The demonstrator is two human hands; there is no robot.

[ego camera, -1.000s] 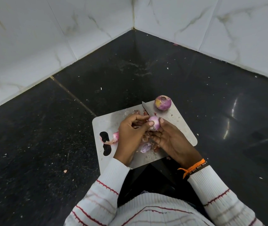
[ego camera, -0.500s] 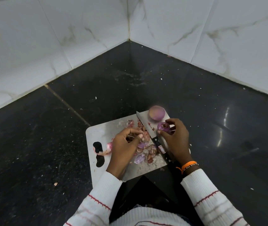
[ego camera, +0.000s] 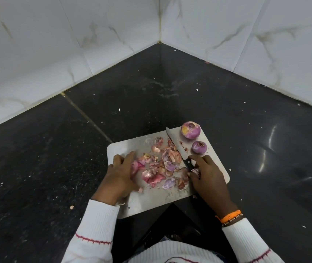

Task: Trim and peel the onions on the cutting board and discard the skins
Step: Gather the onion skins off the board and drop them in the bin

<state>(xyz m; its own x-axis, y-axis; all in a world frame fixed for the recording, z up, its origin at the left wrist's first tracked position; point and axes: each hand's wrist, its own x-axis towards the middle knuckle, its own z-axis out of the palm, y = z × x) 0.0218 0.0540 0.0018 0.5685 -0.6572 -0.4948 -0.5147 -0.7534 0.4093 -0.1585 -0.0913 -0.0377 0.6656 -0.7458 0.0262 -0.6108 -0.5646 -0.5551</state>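
Observation:
Two peeled purple onions lie at the far right corner of the steel cutting board (ego camera: 124, 149): a large one (ego camera: 191, 130) and a small one (ego camera: 199, 147) just in front of it. A pile of pink and purple skins (ego camera: 161, 168) covers the board's middle. A knife (ego camera: 176, 145) lies diagonally between the skins and the onions, blade pointing away. My right hand (ego camera: 208, 175) has thumb and forefinger curled round its black handle. My left hand (ego camera: 121, 171) rests flat on the board's left side, fingers straight, touching the edge of the skins.
The board sits on a dark stone counter (ego camera: 170, 88) in a corner, with white marble-tiled walls (ego camera: 75, 44) behind on both sides. Small skin scraps lie on the counter beside the board, one of them (ego camera: 71, 207) to the left of my left sleeve.
My right hand set the small onion down beside the large one and moved back to the knife handle. My left hand opened flat against the skins.

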